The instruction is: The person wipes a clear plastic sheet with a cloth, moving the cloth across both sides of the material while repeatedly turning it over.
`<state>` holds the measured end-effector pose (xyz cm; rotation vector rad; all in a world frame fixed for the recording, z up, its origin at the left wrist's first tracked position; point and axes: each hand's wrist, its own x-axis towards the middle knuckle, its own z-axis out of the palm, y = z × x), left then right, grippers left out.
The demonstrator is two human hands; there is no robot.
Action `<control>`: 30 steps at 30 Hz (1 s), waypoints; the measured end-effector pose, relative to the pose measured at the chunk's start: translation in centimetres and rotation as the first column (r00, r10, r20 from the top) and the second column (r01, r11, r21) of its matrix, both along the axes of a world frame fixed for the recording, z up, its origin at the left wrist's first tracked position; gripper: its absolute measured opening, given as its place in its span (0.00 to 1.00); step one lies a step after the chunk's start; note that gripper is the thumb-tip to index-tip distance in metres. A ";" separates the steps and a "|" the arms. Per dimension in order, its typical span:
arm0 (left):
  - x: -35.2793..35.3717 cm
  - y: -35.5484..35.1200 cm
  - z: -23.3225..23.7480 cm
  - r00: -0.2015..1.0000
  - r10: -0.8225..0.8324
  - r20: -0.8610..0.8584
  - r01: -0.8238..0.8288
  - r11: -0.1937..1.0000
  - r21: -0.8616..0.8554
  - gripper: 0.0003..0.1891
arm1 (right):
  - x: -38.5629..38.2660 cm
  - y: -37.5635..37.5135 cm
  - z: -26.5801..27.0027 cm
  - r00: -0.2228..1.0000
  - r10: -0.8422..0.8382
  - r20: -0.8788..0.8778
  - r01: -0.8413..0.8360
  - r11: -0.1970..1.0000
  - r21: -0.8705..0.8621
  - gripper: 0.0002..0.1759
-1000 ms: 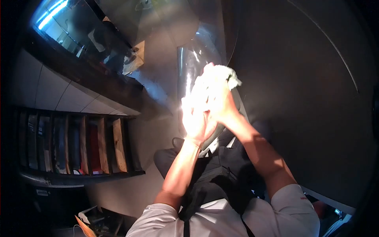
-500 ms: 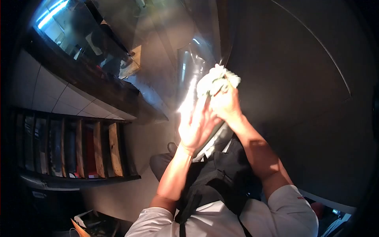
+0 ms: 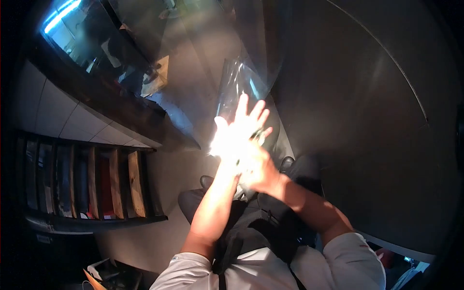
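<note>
My left hand (image 3: pixel 237 130) is held up with its fingers spread, washed out by bright light. My right hand (image 3: pixel 261 169) is closed against the left palm and wrist area. A pale crumpled cloth (image 3: pixel 260 137) shows in small part by the right knuckles; the rest is hidden by hands and glare. Just beyond the left fingertips is a clear, shiny sheet (image 3: pixel 236 79) with streaks of reflected light, its lower part overlapped by my left hand.
A large dark panel (image 3: pixel 367 111) fills the right side. At left stands a rack with wooden slats (image 3: pixel 137 183), below a tiled ledge (image 3: pixel 63 111). A lit glass pane (image 3: pixel 82 38) is at upper left. My shoes (image 3: pixel 287 163) show on the floor below.
My right hand has come down and toward me with the cloth, from the left fingertips to the left palm and wrist. My left hand has risen slightly and its fingers are spread wider.
</note>
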<state>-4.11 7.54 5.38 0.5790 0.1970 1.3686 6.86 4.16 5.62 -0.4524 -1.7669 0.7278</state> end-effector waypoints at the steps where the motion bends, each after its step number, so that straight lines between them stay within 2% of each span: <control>1: -0.2 -0.1 0.2 0.998 0.055 -0.044 -0.056 0.998 -0.030 0.47 | 0.3 -0.5 -0.8 0.990 0.046 0.133 -0.066 0.986 0.152 0.24; 2: -0.4 -0.5 0.2 0.990 0.110 -0.090 -0.116 0.991 -0.064 0.48 | 0.6 0.2 -1.1 0.984 0.067 0.168 -0.088 0.989 0.121 0.24; 3: -0.7 -0.7 0.1 0.997 -0.008 0.074 0.010 0.999 -0.031 0.48 | 0.9 1.5 -1.0 0.975 0.091 0.204 -0.110 0.990 0.083 0.24; 4: -0.1 -1.4 0.6 0.987 0.097 -0.127 -0.101 0.994 -0.030 0.48 | 0.9 3.2 -0.5 0.980 0.027 0.199 -0.043 0.996 0.073 0.25; 5: 1.0 -2.1 1.8 0.927 0.198 -0.320 -0.208 0.978 0.002 0.49 | 0.9 5.0 0.0 0.980 -0.035 0.195 0.024 0.998 0.060 0.26; 6: 1.2 -2.8 1.4 0.974 0.096 -0.203 -0.101 0.995 -0.012 0.50 | 0.7 7.1 0.7 0.972 -0.186 0.145 0.178 0.982 0.070 0.27; 7: 1.4 -3.6 1.0 0.996 -0.013 -0.088 0.011 1.000 -0.022 0.51 | 1.3 8.9 0.7 0.971 -0.159 0.178 0.158 0.987 0.022 0.28; 8: 2.0 -3.2 -0.9 0.841 -0.250 0.479 0.194 0.967 0.165 0.49 | 1.8 10.1 0.5 0.970 -0.129 0.208 0.137 0.990 -0.026 0.29; 9: 2.4 -3.2 1.0 0.988 -0.028 0.150 0.011 0.993 0.115 0.49 | 0.1 8.4 1.3 0.975 -0.223 0.012 0.221 0.952 -0.213 0.31; 10: 2.6 -2.9 3.0 0.959 0.205 -0.197 -0.180 0.974 0.139 0.48 | 0.1 6.5 0.8 0.993 -0.114 0.018 0.113 0.929 -0.353 0.31; 12: -0.5 -2.1 0.9 1.000 0.021 -0.015 -0.019 0.995 0.094 0.49 | -1.6 0.0 0.2 0.982 0.097 -0.160 -0.136 0.959 -0.249 0.30; 13: -0.7 -2.2 1.2 0.998 0.052 0.048 -0.054 0.998 0.039 0.48 | -1.3 -1.7 0.5 0.997 -0.052 0.061 0.041 0.985 0.167 0.23; 14: -0.7 -2.1 1.5 0.991 0.084 0.108 -0.083 0.996 -0.012 0.48 | -1.6 -2.9 -0.7 0.986 -0.047 0.162 0.010 0.975 0.223 0.25; 15: -1.1 -2.0 0.4 0.987 0.024 0.157 -0.027 1.000 0.015 0.47 | -1.2 -1.6 -2.6 0.977 -0.034 0.212 -0.002 0.986 0.167 0.30; 16: -0.7 -2.9 0.7 0.996 0.083 0.016 -0.083 0.997 0.006 0.47 | -0.5 -0.5 -4.1 0.966 -0.012 0.259 -0.013 0.995 0.095 0.36; 18: 0.8 -4.1 2.1 0.946 0.195 -0.260 -0.193 0.981 0.036 0.47 | 0.4 3.1 -2.2 0.981 -0.183 0.060 0.189 0.974 -0.124 0.47; 19: 0.6 -4.4 0.1 0.970 0.062 -0.234 -0.074 0.996 -0.042 0.50 | -0.3 6.3 -2.5 0.956 -0.264 -0.128 0.238 0.953 -0.187 0.43; 20: 1.8 -5.5 0.7 1.000 -0.015 0.009 0.016 0.999 -0.049 0.53 | 0.8 7.2 -2.9 0.982 -0.182 -0.047 0.164 0.952 -0.259 0.39; 21: 2.0 -5.7 0.8 0.999 -0.012 -0.050 0.012 1.000 -0.004 0.53 | 1.9 8.1 -3.3 0.995 -0.097 0.037 0.104 0.937 -0.333 0.36; 23: 2.2 -4.7 2.3 0.978 0.030 -0.208 -0.012 0.996 0.087 0.52 | 1.8 5.3 -1.7 0.994 -0.038 -0.104 -0.009 0.908 -0.418 0.34; 24: 1.9 -4.0 3.4 0.950 0.075 -0.302 -0.037 0.991 0.129 0.51 | 0.9 2.6 -2.5 0.997 -0.021 -0.078 -0.008 0.932 -0.362 0.34; 25: 0.4 -3.7 1.4 0.993 0.042 -0.110 -0.042 0.999 0.003 0.50 | 0.1 -0.1 -3.2 0.999 -0.007 -0.052 -0.009 0.952 -0.305 0.35; 26: 0.4 -2.9 1.1 0.992 0.123 0.004 -0.122 0.987 -0.107 0.48 | -1.1 -2.6 -4.4 0.999 -0.040 -0.034 0.033 0.982 -0.184 0.36; 28: -0.2 -2.8 0.4 0.991 0.121 -0.065 -0.123 0.992 -0.032 0.48 | -1.1 -4.7 -3.7 0.995 -0.053 0.079 0.055 0.998 -0.014 0.39; 29: -0.5 -2.9 -0.4 0.919 0.200 -0.339 -0.180 0.980 0.089 0.47 | -0.6 -3.8 -3.8 0.993 -0.021 0.115 0.030 0.997 -0.074 0.37; 30: -0.7 -3.7 -1.5 0.768 0.279 -0.577 -0.191 0.959 0.209 0.46 | -0.2 -1.7 -3.7 0.998 -0.046 0.048 0.046 0.999 0.003 0.40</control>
